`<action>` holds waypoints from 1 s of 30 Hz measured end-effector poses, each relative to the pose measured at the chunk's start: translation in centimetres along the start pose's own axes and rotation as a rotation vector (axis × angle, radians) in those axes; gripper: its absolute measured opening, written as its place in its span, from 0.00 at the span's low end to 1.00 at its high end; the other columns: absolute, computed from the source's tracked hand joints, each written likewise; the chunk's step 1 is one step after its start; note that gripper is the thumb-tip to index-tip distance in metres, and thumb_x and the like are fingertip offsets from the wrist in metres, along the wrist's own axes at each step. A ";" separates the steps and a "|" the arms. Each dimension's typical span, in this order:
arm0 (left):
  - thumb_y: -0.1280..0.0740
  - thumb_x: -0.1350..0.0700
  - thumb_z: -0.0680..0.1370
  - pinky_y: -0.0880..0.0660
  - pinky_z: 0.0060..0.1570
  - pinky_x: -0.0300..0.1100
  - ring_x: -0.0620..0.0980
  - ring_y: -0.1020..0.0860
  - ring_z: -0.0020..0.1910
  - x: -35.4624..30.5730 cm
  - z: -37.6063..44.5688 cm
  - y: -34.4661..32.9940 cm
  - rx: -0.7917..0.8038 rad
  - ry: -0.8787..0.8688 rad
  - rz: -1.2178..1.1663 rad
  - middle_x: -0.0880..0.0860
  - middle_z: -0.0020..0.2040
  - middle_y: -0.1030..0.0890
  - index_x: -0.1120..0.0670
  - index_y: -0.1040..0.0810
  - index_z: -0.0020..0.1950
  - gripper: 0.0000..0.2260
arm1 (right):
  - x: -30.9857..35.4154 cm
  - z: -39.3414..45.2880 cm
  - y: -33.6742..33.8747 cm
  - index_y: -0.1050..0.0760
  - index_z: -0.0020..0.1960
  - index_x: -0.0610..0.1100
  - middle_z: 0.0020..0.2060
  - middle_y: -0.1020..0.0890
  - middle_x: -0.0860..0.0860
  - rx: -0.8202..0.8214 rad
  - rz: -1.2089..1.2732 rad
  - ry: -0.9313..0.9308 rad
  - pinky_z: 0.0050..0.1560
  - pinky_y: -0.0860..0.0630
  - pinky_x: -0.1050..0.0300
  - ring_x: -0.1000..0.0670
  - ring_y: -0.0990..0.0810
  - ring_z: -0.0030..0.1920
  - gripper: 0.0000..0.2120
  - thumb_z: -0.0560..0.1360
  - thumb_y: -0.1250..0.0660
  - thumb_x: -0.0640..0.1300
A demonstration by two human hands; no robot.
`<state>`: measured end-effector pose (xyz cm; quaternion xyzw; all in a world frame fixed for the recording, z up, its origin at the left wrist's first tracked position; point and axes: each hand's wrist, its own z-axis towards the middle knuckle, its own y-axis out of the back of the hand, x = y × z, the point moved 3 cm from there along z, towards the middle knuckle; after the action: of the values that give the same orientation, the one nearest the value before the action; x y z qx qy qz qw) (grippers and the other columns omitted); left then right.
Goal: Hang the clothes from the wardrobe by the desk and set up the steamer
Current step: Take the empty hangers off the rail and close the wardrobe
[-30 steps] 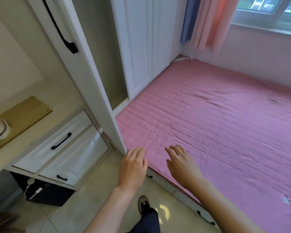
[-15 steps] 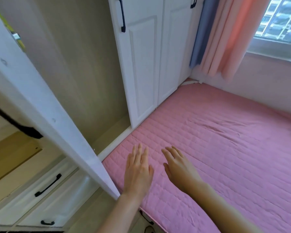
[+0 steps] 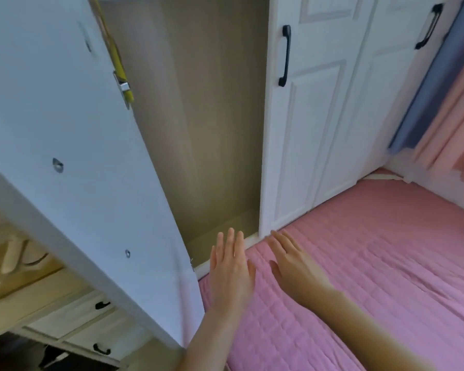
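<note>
The white wardrobe door (image 3: 73, 145) stands swung open on the left, showing a beige inner compartment (image 3: 204, 129) whose visible lower part holds nothing. A strip of yellow fabric (image 3: 115, 57) shows at the door's hinge edge near the top. My left hand (image 3: 232, 266) is open, fingers spread, hovering over the bed's corner just in front of the compartment's sill. Beside it, my right hand (image 3: 292, 263) is also open and holds nothing, over the pink bed cover (image 3: 373, 263). No steamer is in view.
Two shut wardrobe doors with black handles (image 3: 285, 56) stand to the right of the compartment. Blue and pink curtains (image 3: 439, 103) hang at the far right. The desk (image 3: 16, 279) with two drawers (image 3: 73, 314) lies lower left, partly hidden by the open door.
The view has risen and moved closer to the wardrobe. Both hands have moved forward from the bed's edge toward the open compartment, staying open.
</note>
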<state>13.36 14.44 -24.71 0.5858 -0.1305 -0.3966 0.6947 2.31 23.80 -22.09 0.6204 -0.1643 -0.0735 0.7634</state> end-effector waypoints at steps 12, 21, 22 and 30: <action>0.36 0.58 0.78 0.36 0.71 0.48 0.55 0.38 0.75 2.5 11.0 3.3 -0.235 0.380 -0.003 0.53 0.75 0.33 0.57 0.34 0.74 0.24 | -2.4 16.7 3.1 0.47 0.77 0.44 0.77 0.45 0.48 0.016 0.076 0.349 0.74 0.53 0.56 0.46 0.53 0.78 0.26 0.82 0.46 0.47; 0.41 0.58 0.80 0.37 0.70 0.44 0.52 0.42 0.76 3.5 19.7 13.6 -0.423 0.435 0.081 0.54 0.76 0.36 0.57 0.38 0.75 0.23 | 0.4 27.8 9.0 0.42 0.76 0.43 0.75 0.38 0.48 -0.068 0.159 0.543 0.74 0.43 0.53 0.47 0.46 0.77 0.24 0.81 0.45 0.45; 0.41 0.59 0.80 0.37 0.70 0.44 0.53 0.42 0.76 3.7 20.5 14.7 -0.446 0.436 0.081 0.55 0.76 0.36 0.58 0.37 0.75 0.23 | 1.0 28.7 9.5 0.42 0.76 0.43 0.74 0.37 0.47 -0.070 0.174 0.555 0.74 0.42 0.53 0.46 0.45 0.76 0.24 0.81 0.44 0.44; 0.39 0.61 0.78 0.41 0.71 0.43 0.54 0.39 0.75 5.1 25.6 20.2 -0.469 0.398 -0.001 0.57 0.74 0.34 0.60 0.30 0.70 0.19 | 4.2 36.2 12.9 0.39 0.74 0.41 0.71 0.33 0.43 0.071 0.335 0.438 0.68 0.35 0.53 0.44 0.35 0.71 0.24 0.79 0.41 0.43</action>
<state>8.17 -7.31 -0.51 0.4756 0.1038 -0.2937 0.8226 -7.32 -8.10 -2.51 0.6122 -0.0982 0.1952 0.7600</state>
